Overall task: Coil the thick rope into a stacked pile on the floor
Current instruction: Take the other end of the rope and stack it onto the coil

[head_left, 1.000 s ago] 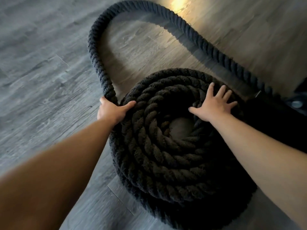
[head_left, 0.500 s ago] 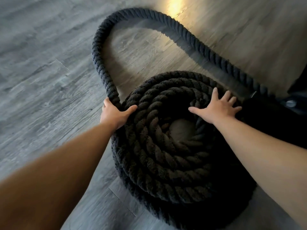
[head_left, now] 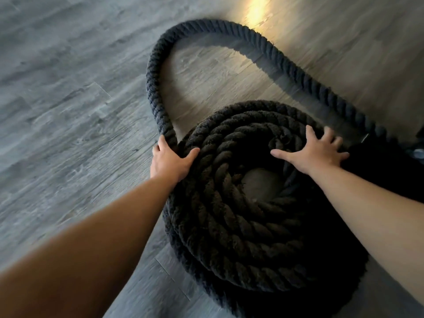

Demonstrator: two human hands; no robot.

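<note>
The thick rope (head_left: 241, 214) sits coiled at centre frame, its free loop arching toward the top. Left hand (head_left: 169, 162) is clamped on the loop's base; right hand (head_left: 314, 152) is spread flat on the pile (heavy, stiff, grippy; best hauled near the coil).

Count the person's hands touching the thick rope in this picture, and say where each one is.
2. The left hand wraps the rope where the loose length meets the left edge of the coiled pile. The right hand lies flat, fingers spread, on the pile's far right top.
</note>
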